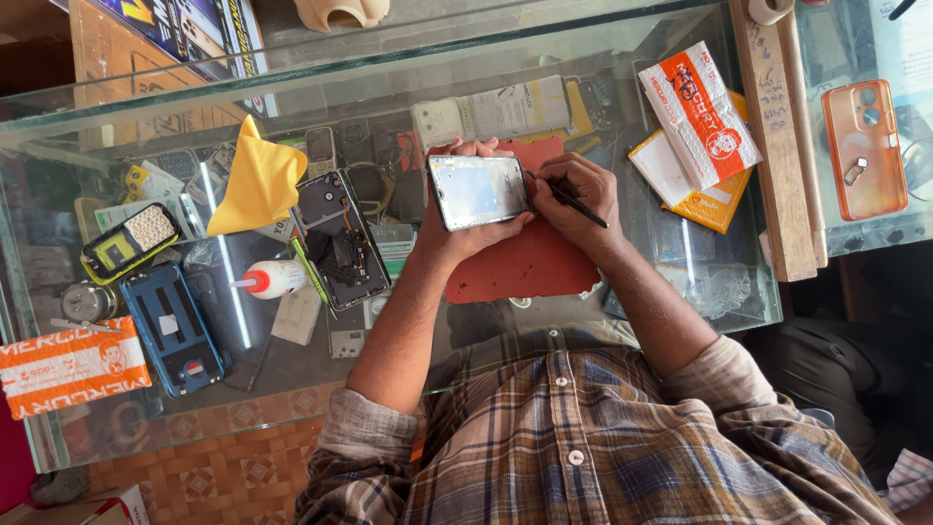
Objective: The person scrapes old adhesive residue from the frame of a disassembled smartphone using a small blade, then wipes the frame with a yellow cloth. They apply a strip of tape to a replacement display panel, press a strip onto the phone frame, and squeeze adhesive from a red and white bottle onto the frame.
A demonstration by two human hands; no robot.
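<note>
My left hand (pixel 442 233) holds a smartphone (pixel 476 192) by its edges, with the pale, reflective face turned up, above a red work mat (pixel 530 258) on a glass-topped counter (pixel 583 44). My right hand (pixel 581 190) grips a thin black pointed tool (pixel 575 204) like a pen. Its tip touches the phone's right-hand edge. Both forearms reach out from the sleeves of a plaid shirt.
Left of the mat lie an opened phone with bare internals (pixel 340 238), a yellow cloth (pixel 255 180), a white glue bottle with a red nozzle (pixel 272 279) and a blue phone shell (pixel 175 326). Orange-and-white padded envelopes (pixel 700 112) lie right, beside a wooden plank (pixel 777 146) and an orange case (pixel 863 146).
</note>
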